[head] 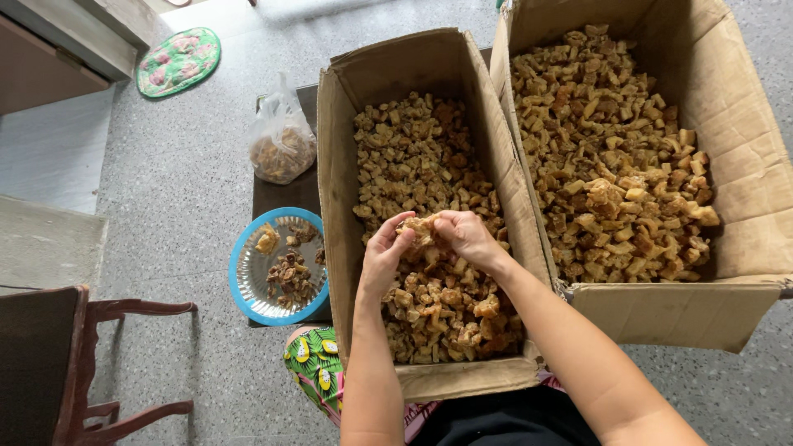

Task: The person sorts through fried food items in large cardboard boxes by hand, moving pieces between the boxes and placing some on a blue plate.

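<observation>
Hands meet over the near cardboard box (429,83), which serves as the landmark for everything around it. The left hand (382,258) and the right hand (467,235) both pinch 1 golden-brown fried piece (418,227) between their fingertips, fingers curled narrow around it, holding it just above the heap of similar brown pieces (429,306) that fills this box. The held piece sits roughly over the middle of the box, touching both hands and apart from the heap below. Just beside the box on its right stands a second, larger cardboard box (727,124), also filled with the same brown pieces, its wall touching the near box. To the left of the near box, on a dark surface (281,198), lies a blue-rimmed plate (239,285) carrying a few darker scraps, and beyond the plate sits a clear plastic bag (281,144) with more pieces inside. Farther left of the box, on the speckled floor (182,165), lies a round green mat (178,59), and a dark wooden chair (91,372) stands well apart at the lower left.
</observation>
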